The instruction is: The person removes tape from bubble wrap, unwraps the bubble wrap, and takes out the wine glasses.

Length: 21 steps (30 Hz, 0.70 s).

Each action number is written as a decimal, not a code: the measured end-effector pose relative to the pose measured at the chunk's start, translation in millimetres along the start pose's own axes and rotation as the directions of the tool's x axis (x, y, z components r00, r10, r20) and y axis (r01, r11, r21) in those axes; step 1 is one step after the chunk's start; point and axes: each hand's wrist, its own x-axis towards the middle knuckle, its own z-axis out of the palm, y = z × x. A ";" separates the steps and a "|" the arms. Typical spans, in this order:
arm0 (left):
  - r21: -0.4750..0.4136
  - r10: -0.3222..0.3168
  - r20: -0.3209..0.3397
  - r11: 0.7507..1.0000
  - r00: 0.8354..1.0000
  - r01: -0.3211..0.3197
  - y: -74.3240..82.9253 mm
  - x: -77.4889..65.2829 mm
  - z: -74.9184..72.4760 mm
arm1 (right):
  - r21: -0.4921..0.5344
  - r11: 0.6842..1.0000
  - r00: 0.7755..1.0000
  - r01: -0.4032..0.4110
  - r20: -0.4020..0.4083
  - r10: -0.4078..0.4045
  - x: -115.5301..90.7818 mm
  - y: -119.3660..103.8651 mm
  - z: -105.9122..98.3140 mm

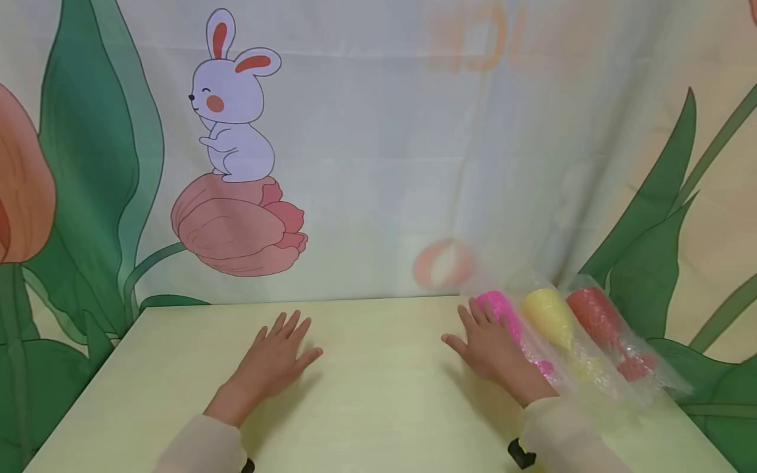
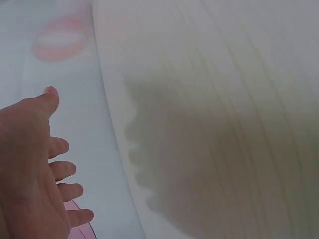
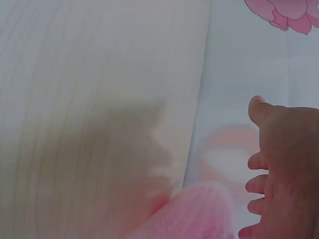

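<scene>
My left hand (image 1: pixel 272 360) hovers over the left half of the pale wooden table (image 1: pixel 378 394), its fingers spread and holding nothing. On the right, my right hand (image 1: pixel 495 348) is also held palm down with fingers extended, and its shadow falls on the tabletop. In the head view its fingers overlap a bright pink item (image 1: pixel 513 322) in clear plastic. Beside that lie a yellow item (image 1: pixel 550 318) and a red item (image 1: pixel 594 314), each wide at the far end and narrow in the middle, wrapped likewise. Pink also shows below the hand (image 3: pixel 294 169) in the right wrist view.
A fabric backdrop (image 1: pixel 367 164) printed with a rabbit and tulips hangs right behind the table's far edge. The three wrapped items lie slanted side by side near the table's right edge. Dark bands (image 1: pixel 522 453) show at both sleeve cuffs.
</scene>
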 end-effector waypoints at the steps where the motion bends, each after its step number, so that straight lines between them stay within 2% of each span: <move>1: -0.017 0.007 0.004 1.000 1.000 -0.007 2.9 1.4 0.8 | -0.020 1.000 1.000 0.000 -0.017 0.000 -0.8 3.1 -2.3; 7: -0.156 0.023 0.024 0.988 0.999 -0.019 23.2 8.9 7.4 | -0.134 0.991 0.994 -0.024 -0.113 0.009 -7.2 21.1 -9.4; 14: -0.288 0.014 0.041 0.958 0.999 -0.002 50.9 19.5 21.2 | -0.131 0.985 0.970 -0.112 -0.230 0.080 -12.9 36.4 -17.7; 17: -0.324 0.024 0.045 0.946 0.999 -0.008 62.9 24.8 26.7 | -0.106 0.982 0.965 -0.158 -0.228 0.130 -16.0 41.6 -21.6; 21: -0.372 0.041 0.048 0.928 0.998 -0.020 78.7 30.1 34.4 | -0.051 0.976 0.963 -0.211 -0.184 0.198 -19.8 48.3 -24.0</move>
